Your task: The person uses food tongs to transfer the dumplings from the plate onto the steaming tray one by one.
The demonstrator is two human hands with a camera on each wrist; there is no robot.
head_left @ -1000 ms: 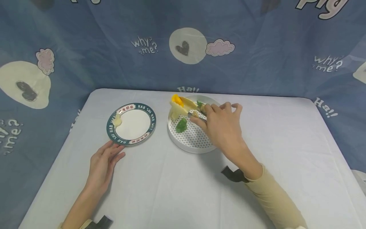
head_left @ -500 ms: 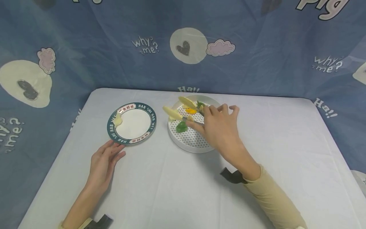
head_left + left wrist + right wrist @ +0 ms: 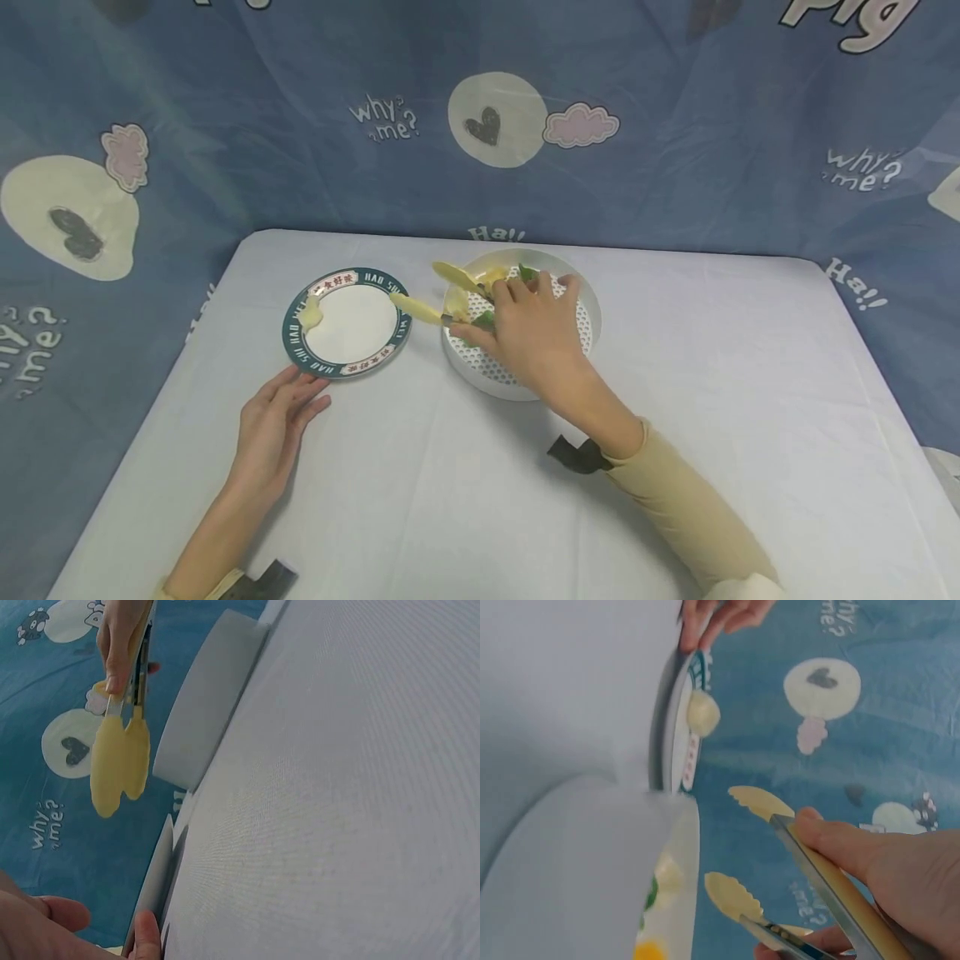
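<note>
My right hand [image 3: 536, 329] grips metal tongs [image 3: 817, 877] with yellow scalloped tips. In the head view their tips [image 3: 416, 308] are spread apart, reaching from above the white perforated tray [image 3: 487, 385] to the plate's right rim. Nothing shows between them. Pale yellow, orange-yellow and green pieces [image 3: 527, 272] lie in the tray, partly hidden by the hand and tongs. A white plate with a green lettered rim [image 3: 352, 329] stands to the left, a small pale yellow piece [image 3: 310, 314] on its left rim. My left hand [image 3: 270, 425] touches the plate's near edge with its fingertips, fingers relaxed.
A white cloth covers the table [image 3: 465, 500]. Behind it hangs a blue patterned cloth [image 3: 300, 150]. The tray's raised side wall [image 3: 214, 697] stands to the right of the lower plate. A dark strap [image 3: 581, 457] sits at the right wrist.
The tongs tips spread apart and came away from the pale and orange-yellow pieces in the tray. My right hand then moved left with the tongs. My left hand stayed at the plate.
</note>
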